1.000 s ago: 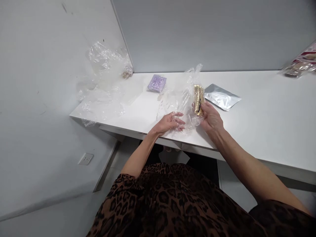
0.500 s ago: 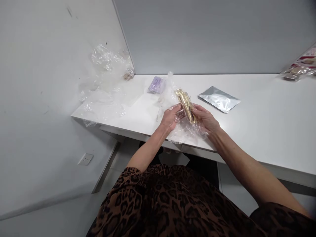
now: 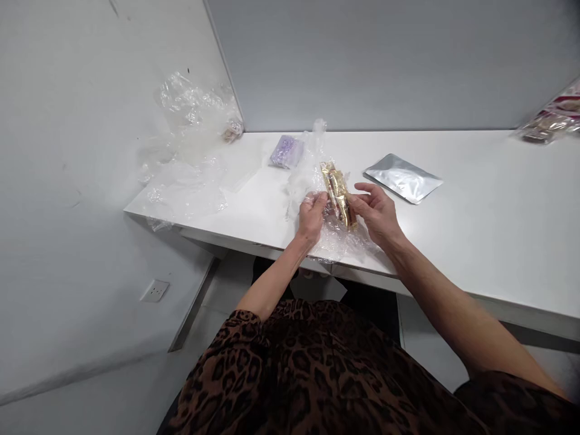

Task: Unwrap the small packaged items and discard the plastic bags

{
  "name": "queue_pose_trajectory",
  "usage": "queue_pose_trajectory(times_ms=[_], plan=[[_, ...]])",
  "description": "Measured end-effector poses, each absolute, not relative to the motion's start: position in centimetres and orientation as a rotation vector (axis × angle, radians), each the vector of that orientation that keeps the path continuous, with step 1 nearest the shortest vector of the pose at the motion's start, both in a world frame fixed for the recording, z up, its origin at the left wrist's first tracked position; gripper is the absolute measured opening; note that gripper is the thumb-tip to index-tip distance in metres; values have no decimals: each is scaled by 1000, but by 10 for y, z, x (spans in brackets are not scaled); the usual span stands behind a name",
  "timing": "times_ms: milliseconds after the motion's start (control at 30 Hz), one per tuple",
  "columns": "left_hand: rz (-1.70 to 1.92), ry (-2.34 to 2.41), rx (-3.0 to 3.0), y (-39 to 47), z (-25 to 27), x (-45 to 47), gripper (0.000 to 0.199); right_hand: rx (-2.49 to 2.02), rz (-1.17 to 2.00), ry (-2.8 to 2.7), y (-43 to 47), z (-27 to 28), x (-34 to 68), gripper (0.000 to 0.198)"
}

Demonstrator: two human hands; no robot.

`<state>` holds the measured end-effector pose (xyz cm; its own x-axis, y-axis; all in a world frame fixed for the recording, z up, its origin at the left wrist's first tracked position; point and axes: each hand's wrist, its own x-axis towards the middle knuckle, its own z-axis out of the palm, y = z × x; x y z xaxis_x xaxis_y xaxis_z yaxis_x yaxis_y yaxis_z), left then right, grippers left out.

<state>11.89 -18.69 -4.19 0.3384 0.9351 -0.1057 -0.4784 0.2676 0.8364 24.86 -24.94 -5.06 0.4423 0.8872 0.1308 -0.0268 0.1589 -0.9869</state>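
Gold packet point(image 3: 339, 196) — aslant between left fingers point(image 3: 321, 200) and right fingers point(image 3: 360, 205)

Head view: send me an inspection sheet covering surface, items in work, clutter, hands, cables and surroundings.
Surface: white table, partly covered at left.
Items in work: gold packet, with clear wrap around and below it.
Clutter: crumpled plastic at left; purple packet near the back; silver pouch lying flat; red-printed bag at right.
Hands: left hand holds the gold packet's left side; right hand touches its right side, grip unclear.
Cables: nothing seen.
Surroundings: grey panel behind; wall socket at lower left.
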Motion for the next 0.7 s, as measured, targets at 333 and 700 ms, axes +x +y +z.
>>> queue_pose_trajectory(times_ms=[333,700], plan=[[1101,630,744,-190,-45,115,22,-1234,923,-945,-252,-44,247,75],[1134,673,685,-185,-44,108,33,-1231,1010,-659,-253,-41,250,39]])
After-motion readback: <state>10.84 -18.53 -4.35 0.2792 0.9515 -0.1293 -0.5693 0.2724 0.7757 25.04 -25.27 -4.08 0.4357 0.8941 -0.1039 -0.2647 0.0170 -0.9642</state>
